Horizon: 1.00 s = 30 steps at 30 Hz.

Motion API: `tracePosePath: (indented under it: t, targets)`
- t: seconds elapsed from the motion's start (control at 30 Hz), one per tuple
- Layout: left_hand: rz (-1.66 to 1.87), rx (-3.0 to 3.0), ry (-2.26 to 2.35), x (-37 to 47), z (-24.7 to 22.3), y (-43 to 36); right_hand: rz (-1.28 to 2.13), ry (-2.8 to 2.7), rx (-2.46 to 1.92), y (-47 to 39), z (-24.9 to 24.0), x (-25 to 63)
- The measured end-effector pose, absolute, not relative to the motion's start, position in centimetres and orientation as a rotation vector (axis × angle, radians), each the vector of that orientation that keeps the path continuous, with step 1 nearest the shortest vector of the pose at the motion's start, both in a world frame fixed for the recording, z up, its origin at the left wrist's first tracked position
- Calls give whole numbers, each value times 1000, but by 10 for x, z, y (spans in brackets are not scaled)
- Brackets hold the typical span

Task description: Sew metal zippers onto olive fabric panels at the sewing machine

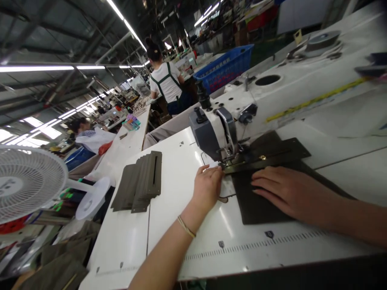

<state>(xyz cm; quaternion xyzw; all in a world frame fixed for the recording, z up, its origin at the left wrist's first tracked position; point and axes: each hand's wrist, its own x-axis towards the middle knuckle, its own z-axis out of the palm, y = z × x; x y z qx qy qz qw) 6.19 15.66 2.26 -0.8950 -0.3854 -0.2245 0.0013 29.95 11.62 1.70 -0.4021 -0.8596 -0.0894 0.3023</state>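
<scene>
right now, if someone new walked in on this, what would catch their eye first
The sewing machine right of centre likely draws the eye first, with the left hand close to its needle area and the right hand on a dark panel. Next comes the white fan at the left edge, then the bright blue basket beyond the machine.
</scene>
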Motion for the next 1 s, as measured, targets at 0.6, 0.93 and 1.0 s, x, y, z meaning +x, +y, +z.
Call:
tracePosePath:
  t: [0.6, 0.93, 1.0]
  targets:
    - [-307, -2663, -1200, 78, 28, 140, -560, -2339, -1008, 134, 9, 277]
    - [-428, -2556, -1212, 89, 26, 134, -357, -2391, -868, 159, 5, 280]
    - [-452, -2535, -1193, 90, 24, 136, -341, -2390, -878, 159, 7, 281]
